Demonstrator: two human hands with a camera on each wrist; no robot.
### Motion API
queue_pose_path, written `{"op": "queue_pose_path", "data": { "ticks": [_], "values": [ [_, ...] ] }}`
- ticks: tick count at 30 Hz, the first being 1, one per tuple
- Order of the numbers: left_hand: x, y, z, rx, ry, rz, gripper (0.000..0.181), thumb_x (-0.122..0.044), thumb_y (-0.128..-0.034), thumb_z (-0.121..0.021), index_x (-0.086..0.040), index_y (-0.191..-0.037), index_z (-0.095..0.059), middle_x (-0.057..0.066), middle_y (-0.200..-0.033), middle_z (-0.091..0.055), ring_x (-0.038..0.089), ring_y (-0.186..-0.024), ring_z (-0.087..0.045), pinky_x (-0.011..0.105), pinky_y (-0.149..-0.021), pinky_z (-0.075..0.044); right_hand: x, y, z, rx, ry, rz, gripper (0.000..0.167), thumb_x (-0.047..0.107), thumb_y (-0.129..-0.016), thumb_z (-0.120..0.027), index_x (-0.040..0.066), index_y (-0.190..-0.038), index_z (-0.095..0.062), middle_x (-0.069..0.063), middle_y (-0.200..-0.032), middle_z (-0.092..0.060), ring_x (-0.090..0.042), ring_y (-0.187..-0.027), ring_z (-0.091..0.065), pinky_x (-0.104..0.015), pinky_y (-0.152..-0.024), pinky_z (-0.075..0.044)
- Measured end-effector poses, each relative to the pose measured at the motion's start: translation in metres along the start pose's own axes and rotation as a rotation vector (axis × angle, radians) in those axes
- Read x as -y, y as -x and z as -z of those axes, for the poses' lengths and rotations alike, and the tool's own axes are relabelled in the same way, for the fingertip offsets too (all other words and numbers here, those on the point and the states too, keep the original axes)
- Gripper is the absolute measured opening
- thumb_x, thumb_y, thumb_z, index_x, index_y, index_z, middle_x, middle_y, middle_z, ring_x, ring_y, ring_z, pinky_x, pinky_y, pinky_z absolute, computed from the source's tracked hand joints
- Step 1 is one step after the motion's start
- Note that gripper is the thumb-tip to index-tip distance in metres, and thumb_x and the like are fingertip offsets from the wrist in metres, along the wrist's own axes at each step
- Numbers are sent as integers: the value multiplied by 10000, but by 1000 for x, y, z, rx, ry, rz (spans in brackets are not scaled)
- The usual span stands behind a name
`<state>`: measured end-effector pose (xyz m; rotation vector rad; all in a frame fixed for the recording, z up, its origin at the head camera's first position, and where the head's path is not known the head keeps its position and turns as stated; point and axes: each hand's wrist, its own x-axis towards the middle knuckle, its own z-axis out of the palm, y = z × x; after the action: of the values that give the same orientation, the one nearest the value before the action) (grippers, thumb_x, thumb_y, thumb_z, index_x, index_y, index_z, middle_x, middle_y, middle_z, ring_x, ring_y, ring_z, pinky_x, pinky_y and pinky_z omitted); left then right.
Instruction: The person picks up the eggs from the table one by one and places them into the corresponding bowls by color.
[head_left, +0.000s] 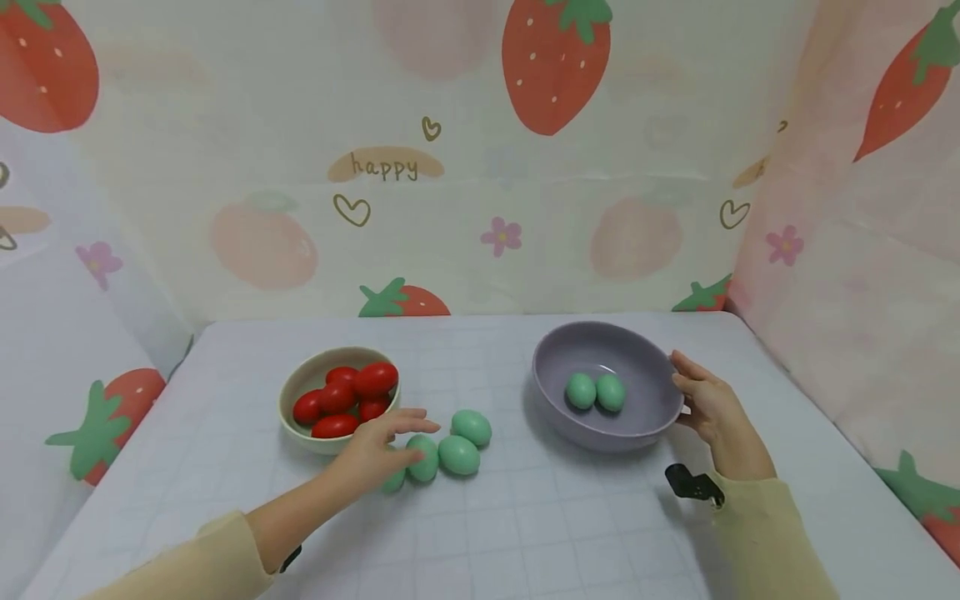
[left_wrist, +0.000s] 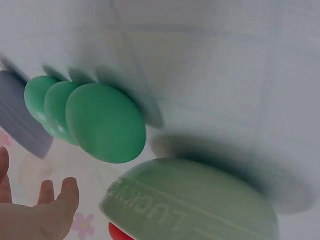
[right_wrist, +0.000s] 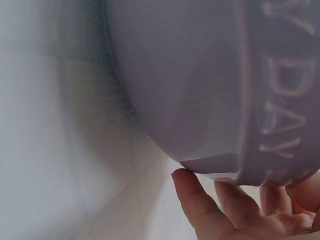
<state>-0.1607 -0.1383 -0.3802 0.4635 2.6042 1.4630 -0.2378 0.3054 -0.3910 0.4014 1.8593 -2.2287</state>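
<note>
My left hand point(head_left: 371, 446) is held over a group of several green eggs point(head_left: 459, 456), its thumb and fingers spread apart with nothing gripped. In the left wrist view its fingers point(left_wrist: 69, 192) are clear of the green eggs point(left_wrist: 106, 123), which lie in a close row. My right hand point(head_left: 720, 417) holds the right side of a purple bowl point(head_left: 607, 435), thumb at the rim and fingers against the outer wall. Two green eggs point(head_left: 611, 392) sit side by side inside that bowl. The right wrist view shows fingertips point(right_wrist: 187, 185) touching the bowl's wall point(right_wrist: 185, 90), which has raised letters.
A pale green bowl point(head_left: 288, 423) with several red eggs point(head_left: 335, 427) stands at the left, close to my left forearm. A white checked cloth point(head_left: 495, 533) covers the table. Strawberry-print curtains point(head_left: 465, 192) enclose the back and sides.
</note>
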Motion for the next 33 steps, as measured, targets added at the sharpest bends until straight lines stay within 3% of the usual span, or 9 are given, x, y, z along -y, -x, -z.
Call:
{"op": "queue_pose_path", "data": {
  "ticks": [10,17,28,33],
  "values": [
    [12,24,8,-60,-116,-120,327,42,-828,-707,-58,-1140,-711,205,-1319,-569,414,-1270,-468,550,-1009,-410,1,1,3,-5,31,6,580,70,-1041,-378,262,-1536,-143,55,-1596,0,-238,-1464,14,-560,-1150,-113],
    [23,34,14,-67,-176,-138,385,66,-790,-732,-34,-1160,-701,223,-1342,-544,416,-1255,-478,552,-991,-421,2,3,-1,-12,23,-3,574,85,-1040,-394,262,-1532,-157,66,-1597,-20,-232,-1467,13,-554,-1153,-108],
    [46,38,14,-60,-363,-276,458,93,-745,-764,-43,-1176,-695,229,-1369,-506,407,-1228,-507,502,-933,-481,0,2,-2,-18,11,-15,564,72,-1039,-389,304,-1519,-206,60,-1600,-16,-228,-1466,14,-552,-1153,-108],
    [50,39,9,-52,-390,-260,474,82,-753,-761,-50,-1202,-688,211,-1415,-474,395,-1266,-476,476,-930,-489,1,3,-2,-25,1,-15,548,71,-1037,-395,359,-1488,-275,55,-1605,-30,-228,-1468,-3,-551,-1152,-115]
  ]
}}
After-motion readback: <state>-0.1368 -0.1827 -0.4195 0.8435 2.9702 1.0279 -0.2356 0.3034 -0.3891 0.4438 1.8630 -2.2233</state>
